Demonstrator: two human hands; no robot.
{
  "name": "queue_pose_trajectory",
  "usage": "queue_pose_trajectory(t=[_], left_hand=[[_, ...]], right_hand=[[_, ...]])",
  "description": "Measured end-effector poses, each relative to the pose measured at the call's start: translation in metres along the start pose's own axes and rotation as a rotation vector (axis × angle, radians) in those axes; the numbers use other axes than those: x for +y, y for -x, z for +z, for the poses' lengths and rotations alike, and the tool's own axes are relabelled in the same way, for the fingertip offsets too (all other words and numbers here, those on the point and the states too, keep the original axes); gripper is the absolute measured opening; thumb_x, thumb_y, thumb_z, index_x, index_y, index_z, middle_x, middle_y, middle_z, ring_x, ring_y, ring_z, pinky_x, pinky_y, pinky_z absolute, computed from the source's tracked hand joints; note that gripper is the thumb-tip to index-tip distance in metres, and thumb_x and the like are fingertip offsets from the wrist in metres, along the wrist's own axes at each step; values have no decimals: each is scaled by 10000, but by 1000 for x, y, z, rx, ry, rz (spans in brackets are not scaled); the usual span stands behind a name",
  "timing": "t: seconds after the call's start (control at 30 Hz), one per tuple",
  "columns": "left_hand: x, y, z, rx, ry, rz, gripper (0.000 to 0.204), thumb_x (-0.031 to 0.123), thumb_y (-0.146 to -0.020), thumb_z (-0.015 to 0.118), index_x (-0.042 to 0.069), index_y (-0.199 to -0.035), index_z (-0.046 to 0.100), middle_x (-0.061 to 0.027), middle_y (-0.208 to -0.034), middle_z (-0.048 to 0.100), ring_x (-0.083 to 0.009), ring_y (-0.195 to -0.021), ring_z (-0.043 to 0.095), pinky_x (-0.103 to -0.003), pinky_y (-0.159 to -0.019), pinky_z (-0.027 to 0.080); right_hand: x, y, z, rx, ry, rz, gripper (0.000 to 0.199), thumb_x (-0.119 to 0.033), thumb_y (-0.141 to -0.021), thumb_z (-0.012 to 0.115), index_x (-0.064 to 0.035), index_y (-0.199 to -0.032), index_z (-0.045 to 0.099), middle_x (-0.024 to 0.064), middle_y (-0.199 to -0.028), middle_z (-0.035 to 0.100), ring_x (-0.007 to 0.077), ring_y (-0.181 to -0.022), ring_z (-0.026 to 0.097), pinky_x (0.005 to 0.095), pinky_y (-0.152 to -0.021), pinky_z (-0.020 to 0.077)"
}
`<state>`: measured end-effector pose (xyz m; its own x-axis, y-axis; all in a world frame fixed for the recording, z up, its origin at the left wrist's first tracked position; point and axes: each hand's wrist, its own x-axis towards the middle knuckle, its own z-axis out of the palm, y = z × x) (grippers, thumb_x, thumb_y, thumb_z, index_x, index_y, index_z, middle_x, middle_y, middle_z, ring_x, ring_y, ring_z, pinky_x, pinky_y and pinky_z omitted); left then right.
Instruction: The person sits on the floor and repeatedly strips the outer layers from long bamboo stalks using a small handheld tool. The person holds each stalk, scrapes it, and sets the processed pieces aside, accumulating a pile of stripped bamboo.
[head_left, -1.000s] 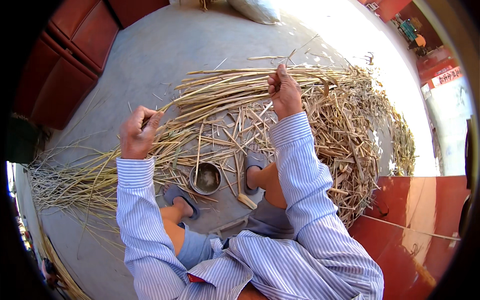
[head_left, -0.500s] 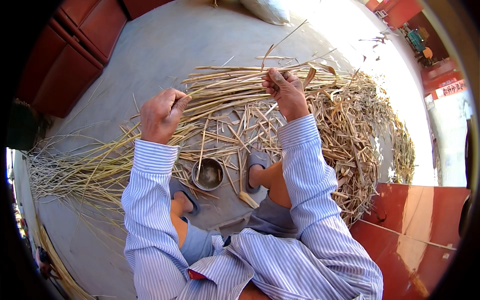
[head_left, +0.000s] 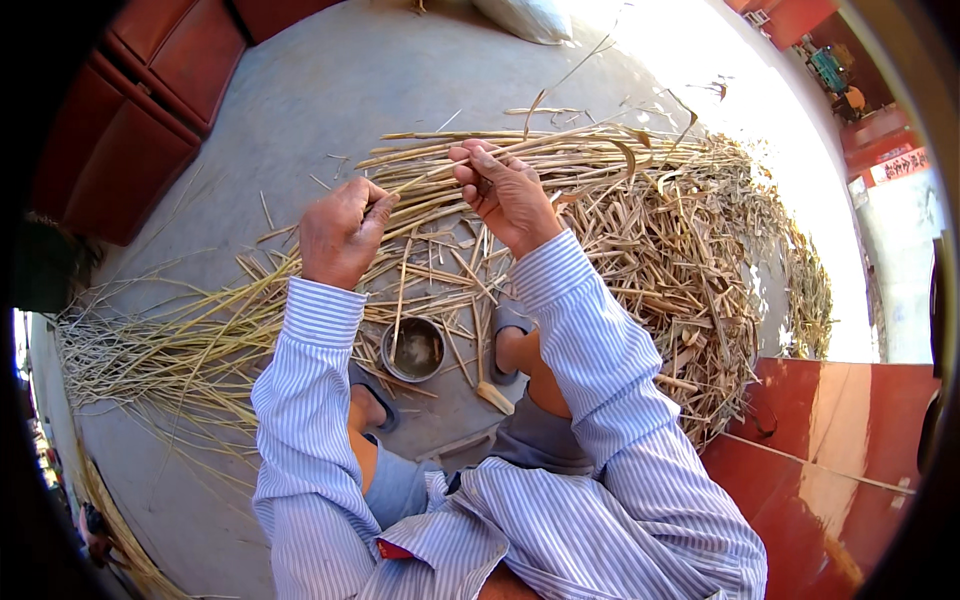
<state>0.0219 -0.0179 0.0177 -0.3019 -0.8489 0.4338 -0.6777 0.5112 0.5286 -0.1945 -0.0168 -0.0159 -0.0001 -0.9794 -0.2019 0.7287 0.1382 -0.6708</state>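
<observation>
Dry yellow reed stalk (head_left: 440, 172), long & thin, pinched betw. closed left hand (head_left: 340, 232) & right hand (head_left: 505, 190)

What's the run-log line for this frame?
left hand: gripping dry reed stalk | right hand: pinching same stalk | bowl: on floor between feet | reed pile: right, ahead

**Straw Gold Against Grey and Red**

We see pale straw-yellow reed stalks (head_left: 620, 200) spread over a dull grey concrete floor (head_left: 330, 90). Our shirt sleeves (head_left: 600, 370) carry fine blue-and-white vertical stripes, and our shorts (head_left: 400, 485) are a faded blue-grey. We note dark grey sandals (head_left: 375, 395) and a small round bowl (head_left: 413, 349) with a grey metal rim and a brownish inside. Deep red panels (head_left: 150, 90) stand at upper left, and a glossy red surface (head_left: 850, 450) at lower right.
</observation>
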Motion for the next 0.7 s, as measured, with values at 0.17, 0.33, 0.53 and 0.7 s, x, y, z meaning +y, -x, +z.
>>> queue_pose_trajectory(t=[0.17,0.33,0.53,0.7], left_hand=[[5,0,5,9,-63,36,173,188,-842,702,43,-791,623,-109,-707,627,-262,-615,604,-349,-547,449],[5,3,13,50,-148,145,183,204,-834,708,53,-785,616,-109,-721,627,-288,-633,609,-372,-557,459],[4,6,14,101,-213,178,193,219,-843,703,54,-786,619,-111,-726,628,-283,-625,606,-364,-559,462],[6,3,4,27,65,-112,224,217,-855,712,21,-800,619,-89,-668,620,-184,-567,572,-311,-536,443]], right_hand=[[8,-3,2,142,118,-91,169,-213,-930,635,-45,-916,650,32,-812,677,77,-673,637,190,-554,484],[10,-6,-3,207,144,-124,206,-249,-906,672,-46,-897,640,35,-753,659,96,-641,628,201,-530,470],[8,-6,-5,197,71,-13,197,-238,-904,672,-44,-909,638,50,-787,672,112,-668,649,210,-547,505],[6,-4,-4,65,142,-129,174,-193,-925,639,-29,-984,635,86,-859,692,145,-747,684,231,-614,551]])
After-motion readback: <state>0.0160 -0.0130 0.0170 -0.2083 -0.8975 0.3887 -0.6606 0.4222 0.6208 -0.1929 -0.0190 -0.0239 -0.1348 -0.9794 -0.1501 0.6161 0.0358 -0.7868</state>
